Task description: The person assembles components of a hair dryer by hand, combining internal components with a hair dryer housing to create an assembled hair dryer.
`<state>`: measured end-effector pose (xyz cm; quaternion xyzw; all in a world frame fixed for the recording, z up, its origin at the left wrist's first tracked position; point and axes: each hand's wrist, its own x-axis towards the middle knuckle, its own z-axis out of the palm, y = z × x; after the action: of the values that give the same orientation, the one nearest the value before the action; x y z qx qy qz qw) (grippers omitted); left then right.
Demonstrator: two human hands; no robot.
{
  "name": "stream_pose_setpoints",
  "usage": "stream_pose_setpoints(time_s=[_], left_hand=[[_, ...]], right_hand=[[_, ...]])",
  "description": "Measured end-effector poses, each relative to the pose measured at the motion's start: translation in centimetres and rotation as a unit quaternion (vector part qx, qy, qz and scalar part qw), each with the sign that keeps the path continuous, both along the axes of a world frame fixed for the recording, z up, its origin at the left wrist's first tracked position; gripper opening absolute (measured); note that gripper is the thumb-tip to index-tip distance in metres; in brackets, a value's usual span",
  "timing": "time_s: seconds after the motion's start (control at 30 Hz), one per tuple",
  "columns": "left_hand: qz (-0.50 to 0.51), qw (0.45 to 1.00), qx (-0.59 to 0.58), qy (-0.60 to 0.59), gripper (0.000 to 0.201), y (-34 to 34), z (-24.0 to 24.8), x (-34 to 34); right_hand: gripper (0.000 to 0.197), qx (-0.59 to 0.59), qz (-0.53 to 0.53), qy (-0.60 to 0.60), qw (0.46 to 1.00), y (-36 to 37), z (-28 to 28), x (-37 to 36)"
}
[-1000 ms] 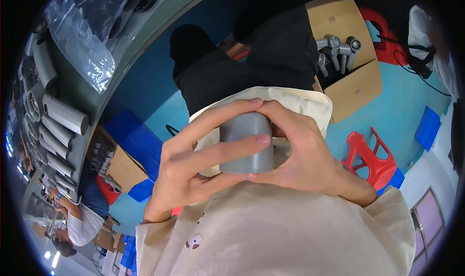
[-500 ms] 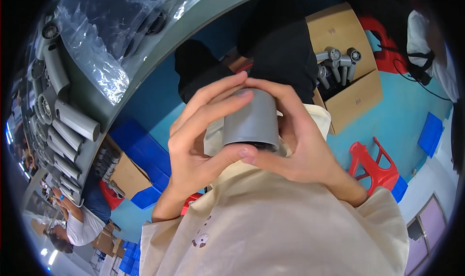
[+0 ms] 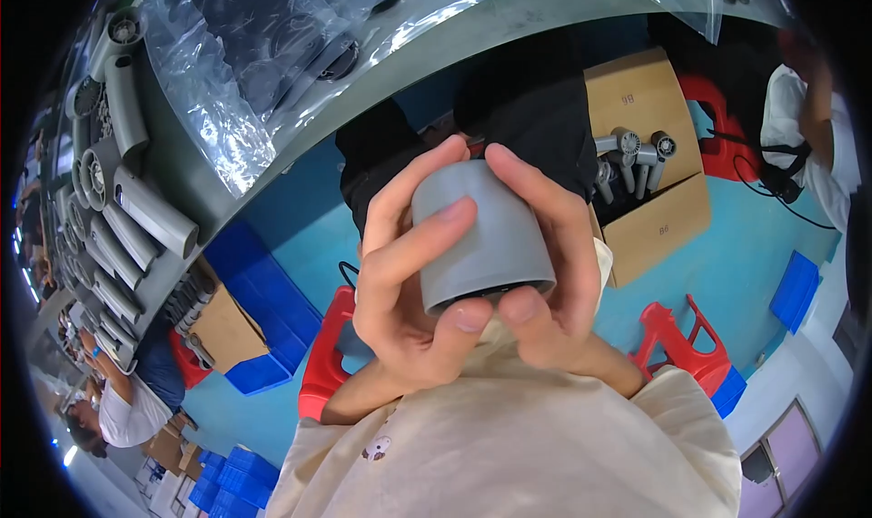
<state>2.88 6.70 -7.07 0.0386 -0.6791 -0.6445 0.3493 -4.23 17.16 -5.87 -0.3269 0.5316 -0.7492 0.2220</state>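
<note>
A smooth grey plastic housing [image 3: 489, 236], rounded and roughly cylindrical, is held in front of my torso. My left hand [image 3: 400, 268] wraps its left side, one finger lying across the front and the thumb at the lower rim. On the opposite side my right hand [image 3: 565, 245] curls around the wall, its thumb also under the rim. Along that lower edge a dark opening shows between the thumbs; the inside is hidden.
Grey handheld fans and handle shells [image 3: 154, 214] crowd the table at left, near clear plastic bags [image 3: 213, 109]. A cardboard box [image 3: 658, 236] of fans stands at right. Red stools [image 3: 686, 345] and blue bins [image 3: 268, 291] are on the floor. Another person [image 3: 136, 409] sits at far left.
The housing has tilted and come a bit closer to view, showing more of its front. My right fingers have shifted along its side, and my thumbs have moved apart at the rim.
</note>
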Motion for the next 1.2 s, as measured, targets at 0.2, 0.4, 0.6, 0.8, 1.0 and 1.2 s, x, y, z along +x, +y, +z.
stream_pose_setpoints(time_s=[0.2,0.4,0.6,0.8,1.0,1.2], left_hand=[[0.082,0.993,-0.039,0.071,0.039,0.2,-0.5,-0.2],[0.092,0.978,0.132,-0.133,0.031,-0.1,0.4,-0.6],[0.046,0.939,0.268,-0.209,0.030,-2.4,3.6,-0.6],[-0.002,0.941,0.216,-0.262,0.028,-2.6,4.4,-0.4],[-0.028,0.939,0.211,-0.270,0.041,-2.8,4.7,-0.7],[-0.024,0.987,0.075,-0.142,0.041,-3.9,5.3,1.6]], right_hand=[[0.051,0.012,-0.031,-0.013,0.999,-1.1,-0.5,0.3],[0.053,0.075,0.003,-0.210,0.975,-2.1,0.2,-0.7],[0.054,0.059,0.070,-0.295,0.951,-0.4,2.2,-1.2],[0.047,0.100,0.092,-0.368,0.920,0.9,3.1,-1.3],[0.045,0.095,0.132,-0.391,0.906,0.8,2.5,-2.2],[0.082,0.066,0.243,-0.331,0.909,-0.5,0.9,-2.0]])
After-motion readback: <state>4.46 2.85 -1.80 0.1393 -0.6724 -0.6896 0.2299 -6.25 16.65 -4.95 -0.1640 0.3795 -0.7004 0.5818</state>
